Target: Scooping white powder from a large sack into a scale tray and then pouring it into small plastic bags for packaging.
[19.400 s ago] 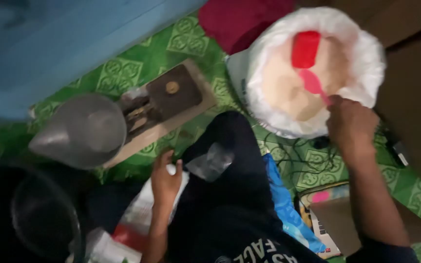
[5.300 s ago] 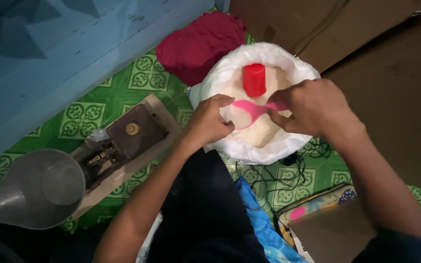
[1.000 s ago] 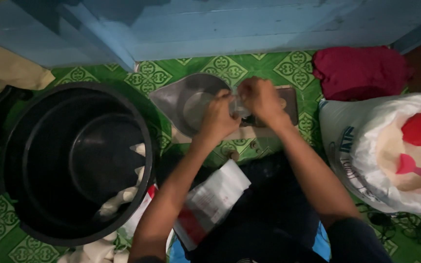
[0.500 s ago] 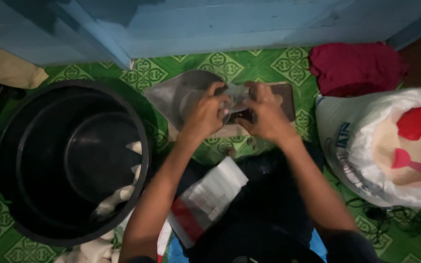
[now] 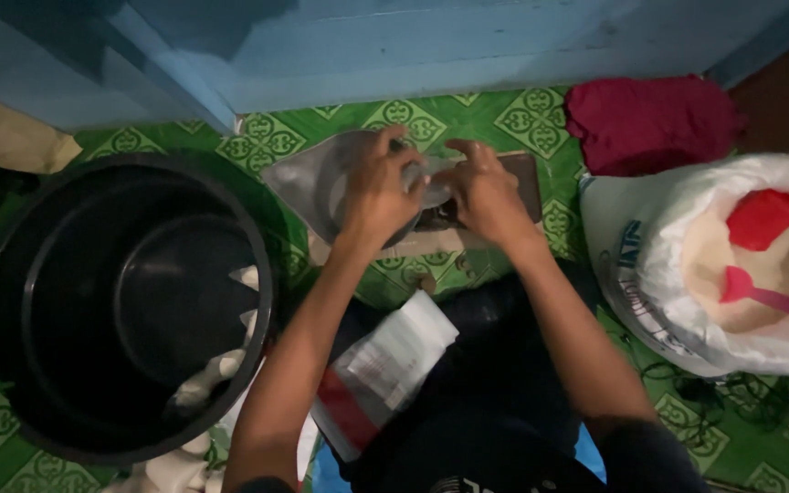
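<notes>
Both my hands meet over a grey metal weighing pan [image 5: 303,178] that rests on a brown scale [image 5: 527,178] on the green patterned mat. My left hand [image 5: 381,192] and my right hand [image 5: 484,194] each pinch a side of a small clear plastic bag [image 5: 433,181], holding it just above the pan. The bag's contents are too blurred to make out. A flat packet of clear bags with a red stripe [image 5: 381,370] lies on my lap.
A large black bucket [image 5: 66,228] stands at the left with white pieces by its rim. At the right, an open white sack [image 5: 636,274] holds pale powder, a red cup [image 5: 764,217] and a pink scoop [image 5: 760,292]. A maroon cloth [image 5: 650,119] lies by the blue wall.
Earlier my hands were at the white sack with the pink scoop. Over the last second they stay at the weighing pan with the clear bag, shifting only slightly.
</notes>
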